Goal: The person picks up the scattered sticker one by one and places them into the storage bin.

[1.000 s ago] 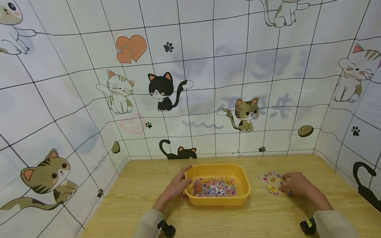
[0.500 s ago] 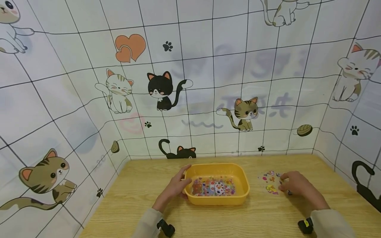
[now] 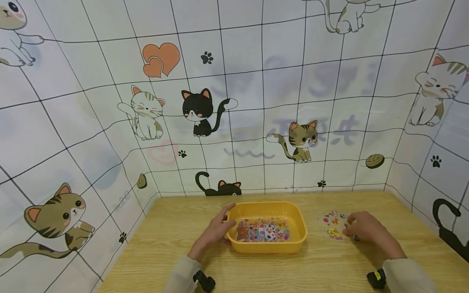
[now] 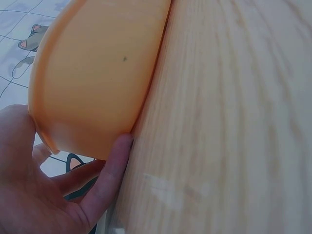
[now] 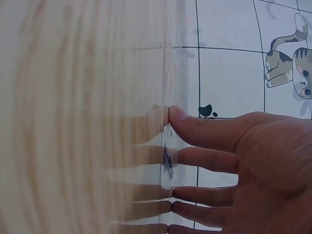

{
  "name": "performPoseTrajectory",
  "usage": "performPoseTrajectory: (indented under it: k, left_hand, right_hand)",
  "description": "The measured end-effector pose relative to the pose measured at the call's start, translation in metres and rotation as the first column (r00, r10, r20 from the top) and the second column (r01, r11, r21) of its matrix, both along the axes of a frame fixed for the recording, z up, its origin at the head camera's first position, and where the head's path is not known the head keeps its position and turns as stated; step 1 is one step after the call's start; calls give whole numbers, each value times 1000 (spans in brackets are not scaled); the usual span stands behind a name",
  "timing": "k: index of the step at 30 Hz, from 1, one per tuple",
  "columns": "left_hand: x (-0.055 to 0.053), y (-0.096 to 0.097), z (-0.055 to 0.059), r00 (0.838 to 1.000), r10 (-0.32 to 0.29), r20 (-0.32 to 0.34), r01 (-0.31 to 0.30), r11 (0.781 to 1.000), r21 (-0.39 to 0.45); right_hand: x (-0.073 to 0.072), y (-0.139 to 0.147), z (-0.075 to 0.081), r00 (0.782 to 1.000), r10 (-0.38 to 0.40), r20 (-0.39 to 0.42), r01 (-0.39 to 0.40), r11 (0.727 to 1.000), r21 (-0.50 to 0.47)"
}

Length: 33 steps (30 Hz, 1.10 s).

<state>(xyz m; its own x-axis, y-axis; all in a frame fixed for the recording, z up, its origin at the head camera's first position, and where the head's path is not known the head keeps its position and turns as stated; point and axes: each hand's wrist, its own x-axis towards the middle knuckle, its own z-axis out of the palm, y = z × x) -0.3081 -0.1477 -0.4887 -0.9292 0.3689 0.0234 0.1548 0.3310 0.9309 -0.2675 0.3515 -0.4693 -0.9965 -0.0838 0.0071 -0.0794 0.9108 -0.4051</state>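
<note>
A yellow plastic basin (image 3: 268, 248) stands on the wooden table, with colourful cartoon stickers (image 3: 270, 232) over its floor. My left hand (image 3: 216, 228) grips the basin's left end; the thumb lies over the rim and the fingers are against the outer wall (image 4: 97, 78). To the right, a clear sheet with small cartoon stickers (image 3: 334, 233) lies flat on the wood. My right hand (image 3: 366, 228) rests its fingertips on that sheet's right part, covering some stickers. In the right wrist view the thumb (image 5: 209, 131) and fingers are spread apart, tips down on the surface.
The light wooden table (image 3: 176, 228) backs onto a white cloth wall (image 3: 242, 122) printed with cats and grid lines. Similar cloth stands at both sides. Each wrist wears a small black camera mount (image 3: 204, 281).
Both hands and the basin stay where they were. Only a slight shift of the head view shows.
</note>
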Motion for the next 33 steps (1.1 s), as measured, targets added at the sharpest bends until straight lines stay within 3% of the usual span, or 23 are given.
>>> performPoseTrajectory:
  k: [11,23,33]
  left_hand:
    - [-2,2,4,1000,1,-11,-1,1000,-13]
    - [-3,2,1,1000,1,-8,-1,1000,-14]
    - [2,2,1,1000,13,-3,-13,1000,-2]
  right_hand:
    - [1,-2,10,1000,-16,-14,17,999,35]
    - [1,-3,8,999,-28,-31,29,999,42]
    - [5,-4,2,998,-65,-6,64,993,-102]
